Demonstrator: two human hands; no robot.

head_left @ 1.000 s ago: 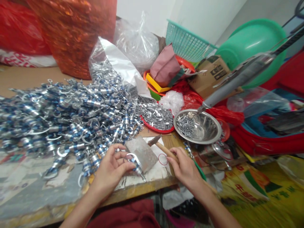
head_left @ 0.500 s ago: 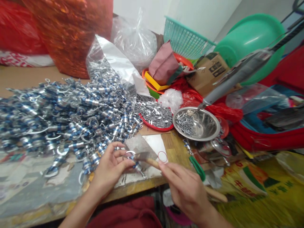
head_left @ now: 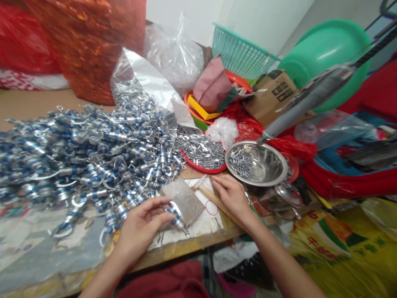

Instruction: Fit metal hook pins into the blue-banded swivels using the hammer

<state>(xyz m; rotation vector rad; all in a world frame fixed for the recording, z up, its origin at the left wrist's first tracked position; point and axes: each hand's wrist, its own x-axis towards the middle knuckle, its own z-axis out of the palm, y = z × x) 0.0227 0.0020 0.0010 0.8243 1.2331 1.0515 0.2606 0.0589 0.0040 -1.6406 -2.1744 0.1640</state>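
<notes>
My left hand (head_left: pixel 149 217) pinches a small blue and silver metal hook fitting (head_left: pixel 177 217) with a curved hook and a long bolt end. The fitting sits over the near left edge of a grey metal block (head_left: pixel 185 199). My right hand (head_left: pixel 231 194) is above the table beside the steel bowl, fingers stretched out and nothing visible in them. Just left of and below it lies a wooden-handled tool (head_left: pixel 214 199) with a pointed metal head, on white paper (head_left: pixel 214 219). Its lower handle is partly hidden by my right forearm.
A big heap of similar fittings (head_left: pixel 93 153) covers the left. Behind the block stand a red tray (head_left: pixel 198 164) of small metal parts and a steel bowl (head_left: pixel 276 165) of pins. A grey tool (head_left: pixel 285 111) hangs over the bowl. The table's front edge (head_left: pixel 173 250) runs below.
My right hand has let go of the wooden-handled tool and moved up toward the bowl. The tool now lies beside the block. My left hand still holds the fitting, a little lower.
</notes>
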